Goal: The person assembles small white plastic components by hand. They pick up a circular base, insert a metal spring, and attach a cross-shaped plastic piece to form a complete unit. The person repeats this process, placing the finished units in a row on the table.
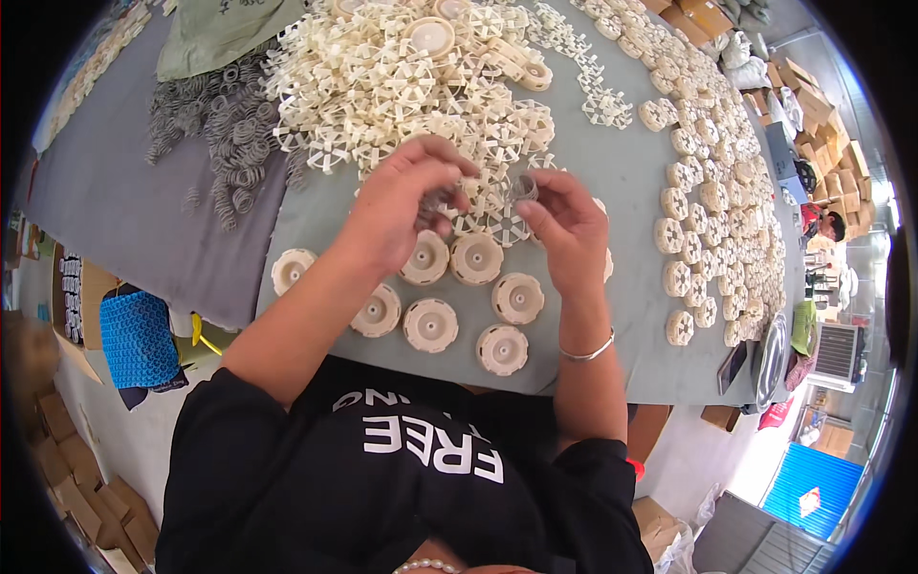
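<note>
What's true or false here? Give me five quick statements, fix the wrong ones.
1. The right hand pinches a grey coil spring. True.
2. The left hand is empty. False: the left hand holds grey springs, blurred.
3. A bracelet circles the left wrist. False: the silver bracelet is on the right wrist.
4. Round cream housings lie on the grey table. True.
5. The spring heap lies right of the white clips. False: the spring heap lies left of the white clips.

Springs point(525, 187) are plain dark grey, while the discs point(430, 326) and clips point(373, 100) are creamy off-white. The tabletop point(636, 239) is dull grey-green, more purplish grey off left. Shirt point(287, 478) is black with white lettering, bracelet point(590, 354) silver, cloth point(222, 40) pale green. Loudest one: that bright blue knit-patterned cover point(140, 340).
</note>
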### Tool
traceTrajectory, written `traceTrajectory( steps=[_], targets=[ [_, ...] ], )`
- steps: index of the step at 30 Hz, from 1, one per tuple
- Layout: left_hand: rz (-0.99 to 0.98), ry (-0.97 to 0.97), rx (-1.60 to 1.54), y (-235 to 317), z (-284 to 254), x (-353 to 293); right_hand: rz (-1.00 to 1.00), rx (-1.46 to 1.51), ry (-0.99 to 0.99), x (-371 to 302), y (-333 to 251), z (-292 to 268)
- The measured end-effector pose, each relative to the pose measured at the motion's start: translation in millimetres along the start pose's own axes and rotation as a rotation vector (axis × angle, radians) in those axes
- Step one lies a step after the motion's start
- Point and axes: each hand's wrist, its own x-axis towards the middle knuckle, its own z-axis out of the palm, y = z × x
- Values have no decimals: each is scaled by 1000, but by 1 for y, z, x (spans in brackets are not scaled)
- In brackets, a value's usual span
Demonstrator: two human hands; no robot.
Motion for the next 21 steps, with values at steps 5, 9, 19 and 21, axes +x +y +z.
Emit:
traceTrajectory(
  steps=[5, 9, 19, 21],
  targets=[
    [338, -170, 498, -22, 5, -10, -88, -53, -108, -8, 3, 4],
    [-62, -230, -91, -18, -22, -6, -260, -284, -41, -14, -3, 10],
    [104, -170, 236, -21, -4, -11, -224, -354, 16, -23, -8, 27],
    [33, -208, 196, -20, -7, -11, -405, -577, -60, -21, -7, 14]
  ],
)
